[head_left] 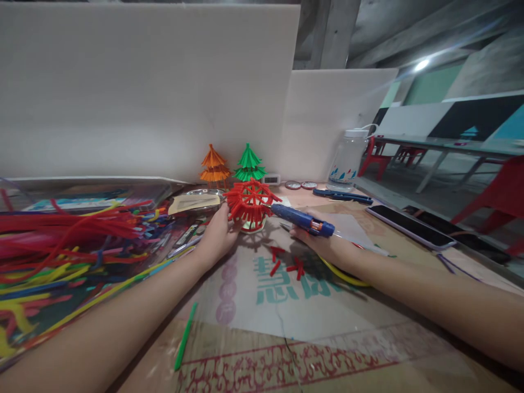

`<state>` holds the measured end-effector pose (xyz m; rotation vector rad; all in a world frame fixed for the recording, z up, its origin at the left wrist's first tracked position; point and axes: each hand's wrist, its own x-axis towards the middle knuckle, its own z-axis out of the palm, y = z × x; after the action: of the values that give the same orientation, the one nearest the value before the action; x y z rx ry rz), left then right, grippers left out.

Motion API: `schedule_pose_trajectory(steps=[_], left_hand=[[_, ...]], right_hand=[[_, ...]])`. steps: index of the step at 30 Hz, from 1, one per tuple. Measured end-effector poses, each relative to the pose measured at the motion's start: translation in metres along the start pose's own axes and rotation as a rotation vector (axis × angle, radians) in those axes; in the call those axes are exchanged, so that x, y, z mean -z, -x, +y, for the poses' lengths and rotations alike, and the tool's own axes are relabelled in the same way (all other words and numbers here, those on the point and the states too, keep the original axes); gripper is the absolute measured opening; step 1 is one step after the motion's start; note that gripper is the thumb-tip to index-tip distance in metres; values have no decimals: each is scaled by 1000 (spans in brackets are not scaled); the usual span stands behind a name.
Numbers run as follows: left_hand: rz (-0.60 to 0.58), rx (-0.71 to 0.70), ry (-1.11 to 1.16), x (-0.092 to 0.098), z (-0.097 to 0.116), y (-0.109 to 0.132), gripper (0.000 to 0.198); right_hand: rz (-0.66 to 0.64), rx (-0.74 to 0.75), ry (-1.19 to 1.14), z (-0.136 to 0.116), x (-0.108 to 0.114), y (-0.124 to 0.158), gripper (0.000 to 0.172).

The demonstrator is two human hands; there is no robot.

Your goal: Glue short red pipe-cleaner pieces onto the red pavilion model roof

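Observation:
My left hand [221, 236] is closed at the left side of a round red pipe-cleaner frame [252, 201], which has spokes and short pieces hanging around its rim. In my right hand [321, 243] is a blue hot glue gun [301, 219], its nozzle at the frame's right edge. A clear glue stick trails from the gun's back end. A thin pointed tip also shows by the right fingers; its kind is unclear. Below the hands lie several short red pipe-cleaner pieces [300, 267]. Behind the frame stand small orange [215, 166] and green [248, 162] pipe-cleaner pavilions.
Coloured pipe cleaners [73, 240] pile up at the left. A metal tray [196, 201] sits behind my left hand. At the right are a water bottle [349, 158], blue-handled pliers or cutters [343, 195] and a phone [410, 226]. A green stick [186, 335] lies in front.

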<state>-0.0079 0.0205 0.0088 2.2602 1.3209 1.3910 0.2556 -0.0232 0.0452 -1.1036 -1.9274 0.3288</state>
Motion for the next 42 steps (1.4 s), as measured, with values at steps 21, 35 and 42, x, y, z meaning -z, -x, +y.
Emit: schedule_pose_trajectory(steps=[21,35,42], left_hand=[[6,12,-61,-1,-2,-1,41],[-17,62,151,-4,-2,-1,43],[-18,49,140,-1,3,-1,44]], right_hand=[[19,-30,-19,16,-11,1,24],[24,-54,32,19,-11,2,26],[10,-56,42,20,-12,3,26]])
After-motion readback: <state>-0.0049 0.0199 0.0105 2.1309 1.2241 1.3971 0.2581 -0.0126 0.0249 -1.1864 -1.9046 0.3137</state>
